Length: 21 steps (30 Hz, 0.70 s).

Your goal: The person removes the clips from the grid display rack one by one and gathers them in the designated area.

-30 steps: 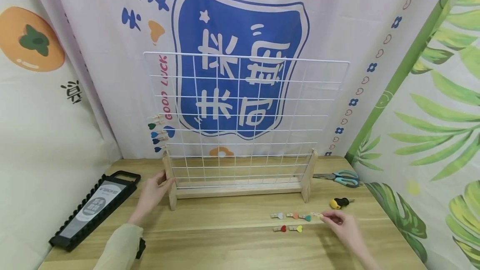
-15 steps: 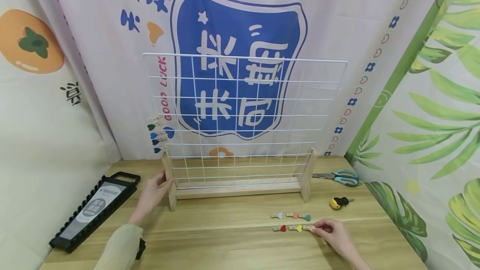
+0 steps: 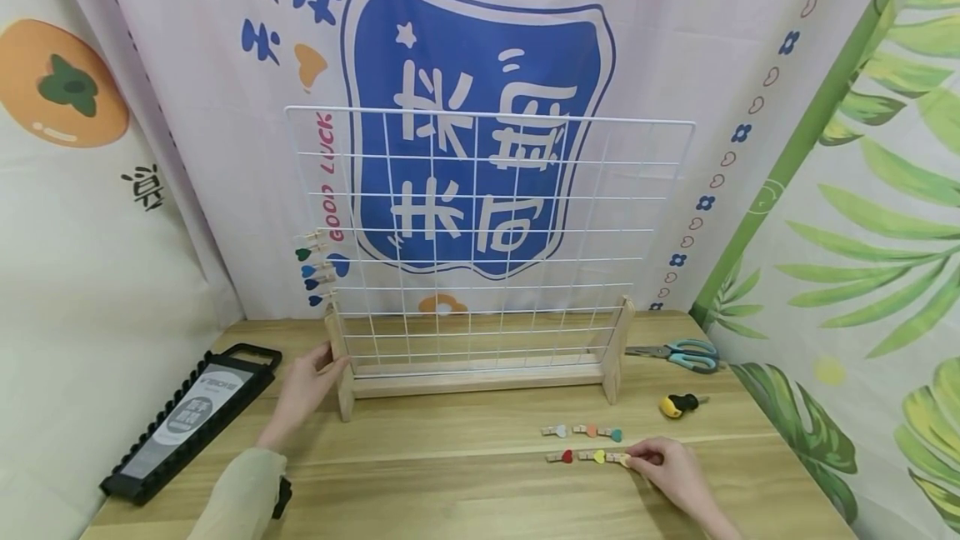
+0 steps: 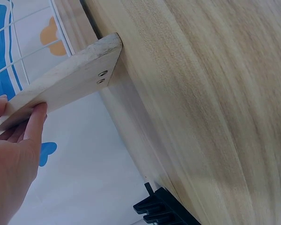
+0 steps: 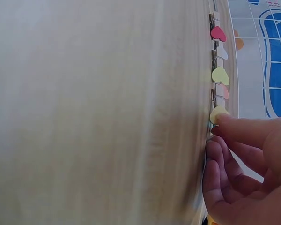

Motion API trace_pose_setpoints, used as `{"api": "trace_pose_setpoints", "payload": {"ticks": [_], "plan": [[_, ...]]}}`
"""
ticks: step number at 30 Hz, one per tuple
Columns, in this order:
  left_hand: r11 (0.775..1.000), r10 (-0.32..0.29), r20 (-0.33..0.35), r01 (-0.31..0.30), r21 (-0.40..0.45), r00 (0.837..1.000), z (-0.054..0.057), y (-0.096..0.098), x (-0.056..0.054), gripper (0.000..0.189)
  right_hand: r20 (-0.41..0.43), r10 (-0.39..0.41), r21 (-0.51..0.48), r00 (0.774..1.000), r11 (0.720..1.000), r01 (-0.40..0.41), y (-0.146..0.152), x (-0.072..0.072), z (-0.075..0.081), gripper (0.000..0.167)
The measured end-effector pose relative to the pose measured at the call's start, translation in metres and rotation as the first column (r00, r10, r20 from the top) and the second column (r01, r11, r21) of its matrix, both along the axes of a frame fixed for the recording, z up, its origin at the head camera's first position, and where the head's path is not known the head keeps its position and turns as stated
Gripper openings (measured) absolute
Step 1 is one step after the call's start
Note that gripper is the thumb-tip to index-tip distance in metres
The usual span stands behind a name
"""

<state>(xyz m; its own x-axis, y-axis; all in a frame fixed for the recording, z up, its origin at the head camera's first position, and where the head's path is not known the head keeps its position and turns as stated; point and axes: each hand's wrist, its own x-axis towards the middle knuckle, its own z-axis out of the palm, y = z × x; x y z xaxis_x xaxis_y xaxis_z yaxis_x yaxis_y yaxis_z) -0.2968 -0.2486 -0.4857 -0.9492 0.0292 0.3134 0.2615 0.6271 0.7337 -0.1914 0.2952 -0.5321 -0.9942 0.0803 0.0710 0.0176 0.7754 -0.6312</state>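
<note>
In the head view my left hand point(image 3: 304, 383) grips the left upright point(image 3: 339, 369) of a wooden stand, which carries a white wire grid point(image 3: 487, 114). The left wrist view shows the fingers and thumb around that wooden upright point(image 4: 72, 75). My right hand point(image 3: 672, 473) pinches the heart end of a small wooden clothespin point(image 3: 615, 457) with a pale yellow heart point(image 5: 217, 114). It lies at the right end of a row, beside a yellow-heart clothespin point(image 3: 597, 457) and a red-heart clothespin point(image 3: 565, 457). Behind them lie clothespins with white point(image 3: 559, 432), orange point(image 3: 591, 432) and teal hearts point(image 3: 615, 435).
Several clothespins with green point(image 3: 303, 254) and blue hearts point(image 3: 311, 283) hang on the grid's left edge. A black-framed handsaw in its sleeve point(image 3: 191, 419) lies at left. Scissors point(image 3: 692, 357) and a yellow-black screwdriver point(image 3: 678, 406) lie at right on the table point(image 3: 420, 473).
My right hand has carried the pale yellow clothespin from the end of the back row to the end of the front row. The left hand has stayed on the upright.
</note>
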Motion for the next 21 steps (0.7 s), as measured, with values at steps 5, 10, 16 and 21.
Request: {"api": "trace_pose_setpoints", "payload": {"ticks": [5, 10, 16, 21], "plan": [[1.0, 0.0, -0.001, -0.001, -0.008, 1.0, 0.001, 0.0, 0.0, 0.044, 0.019, -0.007, -0.01, 1.0, 1.0, 0.007, 0.0, -0.002, 0.0, 0.005], [1.0, 0.0, 0.011, 0.0, -0.008, 1.0, 0.003, 0.001, 0.002, 0.046, 0.033, 0.018, -0.043, 0.999, 0.999, -0.017, 0.003, -0.006, 0.006, 0.009], [1.0, 0.008, 0.005, -0.008, -0.016, 1.0, 0.004, 0.002, 0.002, 0.044, -0.123, 0.031, -0.083, 0.992, 0.996, -0.041, 0.004, -0.018, 0.02, 0.009], [1.0, 0.005, 0.015, -0.005, -0.006, 1.0, 0.003, 0.002, 0.002, 0.044, -0.325, 0.007, -0.046, 0.946, 0.999, -0.023, 0.002, -0.035, 0.039, 0.01]]}}
